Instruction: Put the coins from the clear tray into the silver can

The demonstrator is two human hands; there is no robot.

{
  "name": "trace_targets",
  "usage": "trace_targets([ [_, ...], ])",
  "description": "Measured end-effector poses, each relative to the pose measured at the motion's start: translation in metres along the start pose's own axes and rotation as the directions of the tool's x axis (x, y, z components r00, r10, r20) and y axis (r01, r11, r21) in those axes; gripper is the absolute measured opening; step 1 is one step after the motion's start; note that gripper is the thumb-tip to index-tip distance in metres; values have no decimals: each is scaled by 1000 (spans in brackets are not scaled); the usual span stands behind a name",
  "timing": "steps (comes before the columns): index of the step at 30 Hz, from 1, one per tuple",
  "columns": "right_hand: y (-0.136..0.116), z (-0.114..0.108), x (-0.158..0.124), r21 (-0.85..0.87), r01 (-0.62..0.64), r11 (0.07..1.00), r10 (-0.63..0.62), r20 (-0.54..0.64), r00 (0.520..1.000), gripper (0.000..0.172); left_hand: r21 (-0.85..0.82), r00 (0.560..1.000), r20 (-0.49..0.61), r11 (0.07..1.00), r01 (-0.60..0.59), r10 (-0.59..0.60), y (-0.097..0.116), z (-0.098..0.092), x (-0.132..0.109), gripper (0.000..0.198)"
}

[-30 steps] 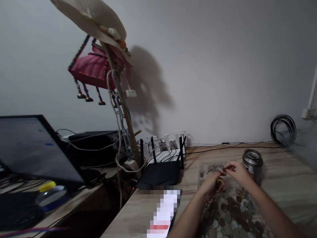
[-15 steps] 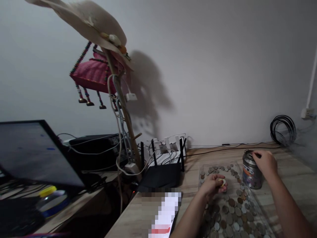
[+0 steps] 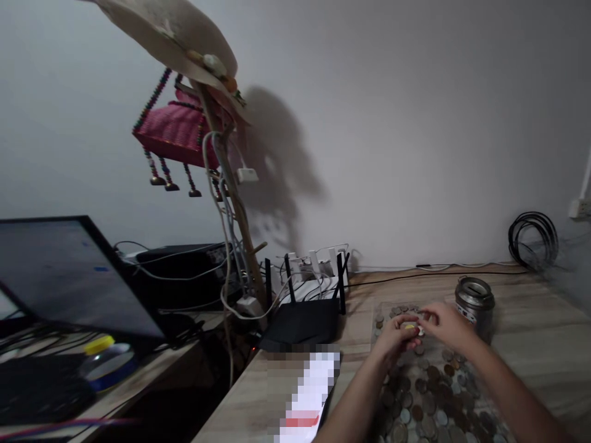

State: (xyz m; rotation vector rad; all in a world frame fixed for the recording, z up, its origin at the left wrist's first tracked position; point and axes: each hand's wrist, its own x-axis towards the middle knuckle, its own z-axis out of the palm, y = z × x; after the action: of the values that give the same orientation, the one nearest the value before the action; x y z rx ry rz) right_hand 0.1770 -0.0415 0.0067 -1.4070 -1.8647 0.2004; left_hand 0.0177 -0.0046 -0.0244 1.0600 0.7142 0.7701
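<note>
Over a clear tray (image 3: 377,307) of loose coins (image 3: 428,403), my left hand (image 3: 396,338) is curled around a few coins (image 3: 421,331), one of which looks yellowish. My right hand (image 3: 449,327) meets it from the right, thumb and fingers pinched close to those coins. Whether a coin sits in that pinch is too small to tell. Just behind my right hand stands an upright metal can (image 3: 482,314) with a slot in its lid; my hand and forearm hide part of its printed side.
A pixelated phone-like slab (image 3: 307,394) lies left of my left forearm. Behind it are a black router (image 3: 302,326) with upright antennas and tangled white cables. A coiled black cable (image 3: 533,240) rests against the wall. Far left are a monitor (image 3: 83,283) and a yellow-capped jar (image 3: 108,363).
My right hand has left the can's lid and come left to my left hand. The left hand stays over the tray with its coins. The view has shifted slightly.
</note>
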Motion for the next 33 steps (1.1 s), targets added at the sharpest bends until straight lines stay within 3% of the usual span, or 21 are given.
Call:
trace_targets([
  [2,-4,16,0,77,-4,997,-8,157,988,22,-25,1000,9,1000,11,-10,1,1,0,29],
  [4,-2,15,1,113,-15,993,-2,152,988,21,-41,998,24,998,51,-50,2,2,-1,21],
  [7,9,-16,3,3,-33,999,33,-135,990,21,-59,991,13,989,136,-135,4,3,-3,19],
  [9,20,-43,3,-163,-114,980,39,-408,912,21,-72,984,8,982,176,-176,4,3,-4,24],
  [11,34,-64,1,-266,-272,925,71,-581,811,22,-83,982,28,978,189,-188,4,3,-4,29],
  [13,48,-75,-1,-292,-399,869,131,-643,755,22,-79,985,36,982,172,-170,3,3,-5,31],
  [15,59,-78,-2,-295,-439,849,166,-639,751,22,-57,990,27,989,140,-139,3,3,-5,31],
  [18,64,-75,0,-301,-357,884,101,-623,775,24,-20,995,13,995,103,-103,2,2,-6,31],
  [21,47,-65,2,-273,-212,938,-19,-652,758,27,-8,997,-10,997,75,-75,2,1,-5,33],
  [22,38,-58,2,-244,-154,958,-33,-621,783,28,-12,998,-19,998,64,-64,2,0,-4,34],
  [23,28,-49,2,-202,-93,975,-32,-539,842,28,-20,998,-28,998,53,-53,2,0,-3,34],
  [25,9,-25,0,-97,2,995,-24,-222,975,25,-52,998,-48,998,30,-32,1,-1,-2,35],
  [26,2,-12,-1,-61,21,998,-25,-60,998,23,-69,998,-61,997,15,-19,1,-1,-1,35],
  [28,-8,9,-2,-22,11,1000,-9,121,993,20,-99,996,-90,995,-10,1,2,-1,0,32],
  [30,-10,20,-2,0,-33,999,32,145,989,17,-114,994,-107,993,-8,-5,3,0,-1,25],
  [33,-3,10,1,-17,-91,996,92,62,994,16,-130,995,-75,990,49,-59,5,3,-3,19],
])
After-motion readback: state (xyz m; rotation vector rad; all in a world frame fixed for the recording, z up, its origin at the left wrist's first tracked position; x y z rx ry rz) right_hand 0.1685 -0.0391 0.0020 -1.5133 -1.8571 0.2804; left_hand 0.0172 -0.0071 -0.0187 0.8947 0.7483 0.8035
